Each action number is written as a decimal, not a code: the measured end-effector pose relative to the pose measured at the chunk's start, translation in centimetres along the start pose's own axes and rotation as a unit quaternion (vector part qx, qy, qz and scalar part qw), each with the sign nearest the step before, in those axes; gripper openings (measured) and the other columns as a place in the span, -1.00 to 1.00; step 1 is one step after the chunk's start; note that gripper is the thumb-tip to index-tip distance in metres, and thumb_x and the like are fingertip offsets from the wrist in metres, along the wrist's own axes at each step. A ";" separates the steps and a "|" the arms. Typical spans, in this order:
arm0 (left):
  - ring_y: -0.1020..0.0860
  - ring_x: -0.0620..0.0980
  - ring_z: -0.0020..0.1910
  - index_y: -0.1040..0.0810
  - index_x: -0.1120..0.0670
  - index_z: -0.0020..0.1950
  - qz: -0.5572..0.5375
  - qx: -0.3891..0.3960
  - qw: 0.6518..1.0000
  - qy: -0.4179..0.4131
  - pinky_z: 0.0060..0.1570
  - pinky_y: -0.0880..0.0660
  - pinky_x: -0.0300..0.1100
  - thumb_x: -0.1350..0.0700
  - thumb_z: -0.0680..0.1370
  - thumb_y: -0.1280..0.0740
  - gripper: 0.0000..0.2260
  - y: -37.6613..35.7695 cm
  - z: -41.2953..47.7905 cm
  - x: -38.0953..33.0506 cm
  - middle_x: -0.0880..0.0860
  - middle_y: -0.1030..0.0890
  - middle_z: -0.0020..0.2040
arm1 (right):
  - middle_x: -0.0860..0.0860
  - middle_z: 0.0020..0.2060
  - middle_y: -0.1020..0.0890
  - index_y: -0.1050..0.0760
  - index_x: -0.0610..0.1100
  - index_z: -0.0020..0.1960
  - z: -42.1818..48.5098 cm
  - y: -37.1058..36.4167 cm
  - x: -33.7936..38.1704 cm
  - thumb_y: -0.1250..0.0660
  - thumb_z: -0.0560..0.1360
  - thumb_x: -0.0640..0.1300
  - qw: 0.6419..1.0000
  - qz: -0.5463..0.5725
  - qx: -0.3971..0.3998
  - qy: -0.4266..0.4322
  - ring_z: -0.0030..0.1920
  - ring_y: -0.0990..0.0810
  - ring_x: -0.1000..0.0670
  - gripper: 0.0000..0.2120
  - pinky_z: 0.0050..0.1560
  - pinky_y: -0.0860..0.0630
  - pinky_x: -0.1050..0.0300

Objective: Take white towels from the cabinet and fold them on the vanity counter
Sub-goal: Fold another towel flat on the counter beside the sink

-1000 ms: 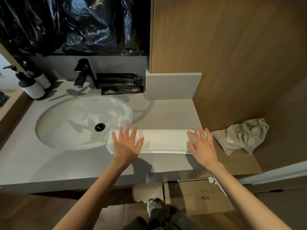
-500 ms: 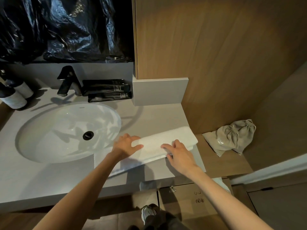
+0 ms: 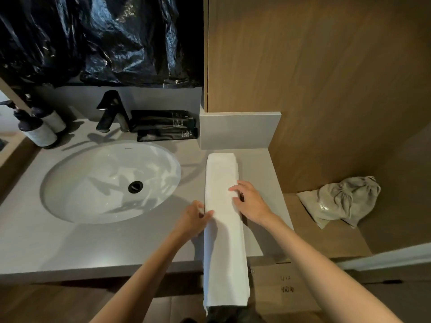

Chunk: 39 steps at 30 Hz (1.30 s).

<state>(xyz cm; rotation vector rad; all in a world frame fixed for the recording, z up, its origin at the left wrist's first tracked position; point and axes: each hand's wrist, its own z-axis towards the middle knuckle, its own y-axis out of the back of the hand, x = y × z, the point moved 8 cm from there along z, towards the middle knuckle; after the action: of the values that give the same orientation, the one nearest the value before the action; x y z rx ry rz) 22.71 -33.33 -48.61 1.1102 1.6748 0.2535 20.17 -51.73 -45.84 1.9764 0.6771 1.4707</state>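
A white towel (image 3: 222, 183), folded into a long narrow strip, lies front to back on the grey vanity counter (image 3: 70, 248), right of the sink. Its near end hangs over the counter's front edge. My left hand (image 3: 194, 220) pinches the strip's left edge, thumb on top. My right hand (image 3: 250, 202) grips the right edge at mid-length, with fingers curled over the top of the towel.
A white oval sink (image 3: 109, 180) with a black drain fills the counter's left half. A black faucet (image 3: 110, 113), black tubes (image 3: 163, 127) and two pump bottles (image 3: 38, 129) stand at the back. A grey drawstring bag (image 3: 340, 201) lies on the wooden ledge at right. Black plastic hangs above.
The towel strip lay sideways along the counter's front a second ago; both hands have taken hold of it and swung it round, so it now runs front to back and overhangs the edge.
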 end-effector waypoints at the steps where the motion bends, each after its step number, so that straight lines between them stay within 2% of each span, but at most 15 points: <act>1: -0.60 0.10 -0.04 -0.41 0.17 0.22 -0.024 -0.019 0.999 0.013 0.05 -0.53 -0.02 -0.05 0.58 -0.29 -0.65 0.4 0.7 0.1 0.14 -0.60 -0.03 | -0.04 0.41 -0.29 -0.45 -0.08 0.32 -0.1 0.1 -0.5 -0.27 0.57 -0.17 0.999 0.026 -0.028 -0.018 0.38 -0.36 -0.05 -0.68 0.39 -0.23 0.20; 3: -0.58 0.12 -0.01 -0.41 0.18 0.27 -0.073 -0.034 0.996 0.032 0.09 -0.48 -0.06 0.00 0.58 -0.30 -0.65 0.9 1.8 -0.1 0.12 -0.60 -0.04 | -0.06 0.34 -0.35 -0.40 -0.06 0.36 -0.1 -0.2 -1.3 -0.32 0.55 -0.15 0.993 0.076 -0.062 -0.060 0.26 -0.48 -0.09 -0.61 0.37 -0.37 0.06; 6: -0.47 0.03 -0.26 -0.50 0.14 -0.02 -0.127 -0.038 0.991 0.023 -0.16 -0.39 -0.16 0.10 0.57 -0.30 -0.89 1.2 3.1 -1.7 0.03 -0.50 -0.29 | -0.08 0.31 -0.43 -0.32 -0.03 0.43 0.3 -1.0 -1.7 -0.36 0.53 -0.14 0.986 0.122 -0.068 -0.096 0.26 -0.48 -0.11 -0.50 0.34 -0.43 -0.04; 7: -0.46 0.02 -0.24 -0.52 0.15 -0.05 -0.142 -0.041 0.989 0.022 -0.19 -0.38 -0.17 0.10 0.57 -0.30 -0.88 1.1 3.5 -2.1 0.05 -0.53 -0.26 | -0.09 0.32 -0.45 -0.31 -0.03 0.44 0.5 -1.1 -1.8 -0.37 0.52 -0.17 0.984 0.133 -0.071 -0.099 0.29 -0.46 -0.11 -0.47 0.34 -0.43 -0.04; 10: -0.54 0.04 -0.01 -0.51 0.12 0.20 -0.152 -0.051 0.986 0.047 -0.07 -0.41 -0.17 0.06 0.55 -0.33 -0.74 0.7 4.4 -2.5 0.08 -0.59 0.04 | -0.08 0.34 -0.46 -0.28 -0.05 0.47 1.3 -1.1 -2.0 -0.42 0.48 -0.21 0.982 0.139 -0.075 -0.101 0.33 -0.44 -0.11 -0.38 0.34 -0.43 0.00; 13: -0.56 0.04 0.02 -0.47 0.10 0.20 -0.135 -0.065 0.986 0.067 -0.04 -0.47 -0.13 0.01 0.53 -0.36 -0.70 0.4 4.6 -2.0 0.03 -0.58 0.04 | -0.08 0.33 -0.47 -0.27 -0.07 0.48 1.8 -1.0 -2.0 -0.43 0.47 -0.21 0.984 0.133 -0.076 -0.089 0.31 -0.45 -0.09 -0.37 0.30 -0.43 0.04; 17: -0.58 0.04 0.00 -0.40 0.08 0.12 -0.209 -0.077 0.972 0.077 0.00 -0.56 -0.05 0.03 0.52 -0.40 -0.72 0.4 4.4 -1.2 0.05 -0.58 0.02 | -0.02 0.25 -0.50 -0.31 -0.05 0.44 1.8 -1.3 -2.1 -0.44 0.46 -0.24 0.979 0.178 -0.075 -0.069 0.21 -0.48 0.02 -0.39 0.13 -0.52 0.17; 19: -0.59 0.04 -0.02 -0.37 0.09 0.13 -0.237 -0.075 0.966 0.067 -0.06 -0.56 -0.11 0.07 0.52 -0.41 -0.71 0.6 4.1 -1.5 0.07 -0.58 0.03 | 0.02 0.23 -0.50 -0.33 -0.02 0.42 1.7 -1.3 -2.2 -0.46 0.45 -0.22 0.975 0.206 -0.067 -0.057 0.21 -0.49 0.03 -0.41 0.01 -0.52 0.35; 21: -0.60 0.05 -0.01 -0.36 0.11 0.14 -0.260 -0.070 0.961 0.057 -0.08 -0.58 -0.11 0.07 0.51 -0.42 -0.68 0.8 3.5 -2.0 0.08 -0.58 0.04 | 0.04 0.21 -0.51 -0.34 -0.01 0.40 1.6 -1.0 -2.2 -0.48 0.44 -0.20 0.974 0.215 -0.061 -0.044 0.20 -0.51 0.02 -0.41 -0.07 -0.50 0.43; 23: -0.62 0.06 -0.01 -0.37 0.12 0.17 -0.294 -0.059 0.953 0.052 -0.13 -0.60 -0.15 0.07 0.50 -0.43 -0.66 1.1 2.8 -2.4 0.10 -0.61 0.07 | 0.05 0.17 -0.51 -0.34 -0.01 0.40 1.1 -0.3 -2.0 -0.48 0.45 -0.21 0.970 0.235 -0.053 -0.037 0.16 -0.52 0.02 -0.41 -0.12 -0.52 0.44; 26: -0.63 -0.02 -0.10 -0.40 0.14 0.18 -0.324 -0.053 0.944 0.026 -0.32 -0.54 -0.32 0.09 0.50 -0.44 -0.65 2.0 1.3 -3.6 0.14 -0.64 0.04 | 0.02 0.15 -0.50 -0.35 0.03 0.38 -0.1 0.9 -1.1 -0.48 0.45 -0.22 0.956 0.285 -0.055 -0.027 0.12 -0.55 -0.02 -0.43 -0.14 -0.57 0.38; 31: -0.56 -0.24 -0.44 -0.40 0.15 0.12 -0.379 -0.064 0.923 -0.009 -0.44 -0.43 -0.40 0.21 0.52 -0.41 -0.74 4.0 -2.0 -6.1 0.04 -0.63 -0.24 | 0.24 0.08 -0.48 -0.38 0.07 0.39 -3.5 3.5 1.2 -0.48 0.45 -0.22 0.955 0.276 -0.108 0.021 0.01 -0.54 0.19 -0.42 -0.16 -0.53 0.41; 33: -0.58 -0.22 -0.44 -0.36 0.15 0.13 -0.405 -0.051 0.912 -0.030 -0.44 -0.45 -0.39 0.24 0.53 -0.38 -0.74 4.4 -4.1 -7.4 0.05 -0.64 -0.21 | 0.26 0.10 -0.49 -0.39 0.05 0.38 -5.7 4.5 2.3 -0.46 0.46 -0.21 0.947 0.291 -0.124 0.050 0.02 -0.54 0.25 -0.46 -0.12 -0.52 0.43; 36: -0.61 -0.19 -0.39 -0.32 0.15 0.16 -0.411 -0.036 0.908 -0.068 -0.41 -0.48 -0.38 0.25 0.54 -0.37 -0.72 5.0 -7.6 -8.9 0.11 -0.64 -0.15 | 0.27 0.18 -0.49 -0.39 0.11 0.36 -9.5 5.7 4.2 -0.44 0.48 -0.12 0.939 0.295 -0.155 0.084 0.11 -0.52 0.19 -0.50 -0.07 -0.50 0.46; 39: -0.66 -0.14 -0.20 -0.32 0.13 0.23 -0.389 -0.024 0.914 -0.112 -0.26 -0.53 -0.30 0.18 0.53 -0.40 -0.64 5.5 -11.5 -10.2 0.09 -0.69 -0.01 | 0.33 0.20 -0.46 -0.40 0.15 0.35 -14.0 7.3 6.0 -0.42 0.50 -0.08 0.934 0.275 -0.200 0.111 0.15 -0.50 0.18 -0.54 -0.01 -0.47 0.45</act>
<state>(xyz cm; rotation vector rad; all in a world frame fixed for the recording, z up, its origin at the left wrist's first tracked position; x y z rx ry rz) 16.08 -34.12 -33.70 0.3498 1.7515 -0.3326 8.69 -50.64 -33.47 1.7600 -0.1238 1.9909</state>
